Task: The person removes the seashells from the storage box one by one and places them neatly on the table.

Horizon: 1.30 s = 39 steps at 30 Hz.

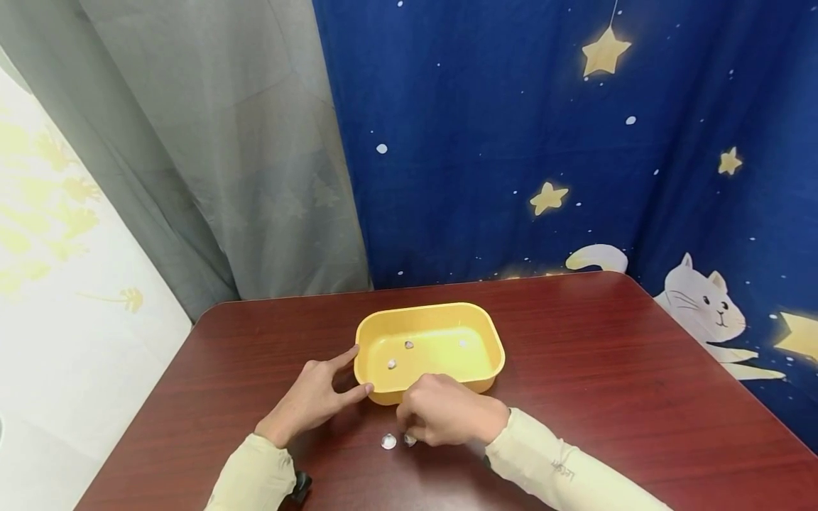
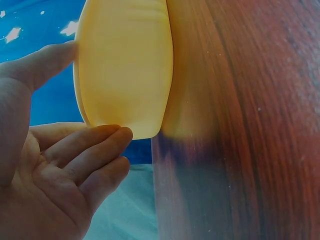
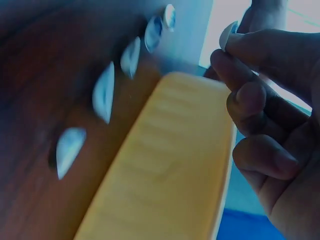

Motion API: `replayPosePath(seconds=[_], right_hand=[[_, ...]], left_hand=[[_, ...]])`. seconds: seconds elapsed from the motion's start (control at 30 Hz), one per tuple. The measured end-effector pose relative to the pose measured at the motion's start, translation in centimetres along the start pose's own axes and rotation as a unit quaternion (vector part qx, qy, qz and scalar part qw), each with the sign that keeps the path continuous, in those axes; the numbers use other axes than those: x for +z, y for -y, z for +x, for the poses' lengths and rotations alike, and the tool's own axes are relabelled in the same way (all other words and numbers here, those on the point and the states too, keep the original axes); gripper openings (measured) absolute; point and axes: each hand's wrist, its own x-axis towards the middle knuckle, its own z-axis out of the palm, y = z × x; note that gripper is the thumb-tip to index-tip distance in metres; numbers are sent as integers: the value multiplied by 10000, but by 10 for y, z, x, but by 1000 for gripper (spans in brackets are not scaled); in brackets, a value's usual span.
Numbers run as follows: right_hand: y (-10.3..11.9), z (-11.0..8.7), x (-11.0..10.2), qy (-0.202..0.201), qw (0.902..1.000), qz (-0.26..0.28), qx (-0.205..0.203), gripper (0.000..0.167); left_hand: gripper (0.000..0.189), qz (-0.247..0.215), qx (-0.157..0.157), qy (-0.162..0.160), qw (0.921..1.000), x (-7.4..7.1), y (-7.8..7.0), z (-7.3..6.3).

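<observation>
A shallow yellow plastic basin (image 1: 422, 317) stands on the table, with 3 small clear gems inside, one of them a gem (image 1: 392, 364) near its left end. My left hand (image 1: 309, 397) is at the basin's left end, its thumb and index finger spread and resting on the rim. In front of the basin, my right hand (image 1: 447, 411) pinches a small faceted gem (image 3: 228, 36) between thumb and index finger, as the right wrist view shows. A loose gem (image 1: 388, 441) lies just left of the right fingers. The right wrist view shows several gems (image 3: 104, 95) in a row along the basin.
The reddish-brown table (image 1: 607, 355) reaches back to a blue curtain (image 1: 479, 142) with stars and a grey curtain (image 1: 224, 142). A small black object (image 1: 300, 488) shows beside the left sleeve. To the left hangs a white patterned cloth (image 1: 57, 284).
</observation>
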Motion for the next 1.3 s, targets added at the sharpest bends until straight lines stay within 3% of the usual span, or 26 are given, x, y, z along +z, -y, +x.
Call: replayPosePath(seconds=[0.3, 0.47, 0.77, 1.03, 1.3], right_hand=[[15, 15, 25, 103, 9978, -493, -433, 11], [20, 19, 34, 159, 9963, -718, -447, 13], [22, 23, 39, 71, 9933, -1057, -472, 17], [20, 26, 25, 183, 9956, -860, -328, 13], [2, 34, -12, 268, 9978, -601, -27, 13]], left_hand=[[78, -22, -25, 29, 10000, 0, 1, 0], [82, -102, -115, 172, 9997, 0, 1, 0], [79, -44, 56, 25, 10000, -1, 1, 2], [79, -40, 126, -31, 9999, 0, 2, 2], [77, 52, 93, -32, 9999, 0, 1, 1]])
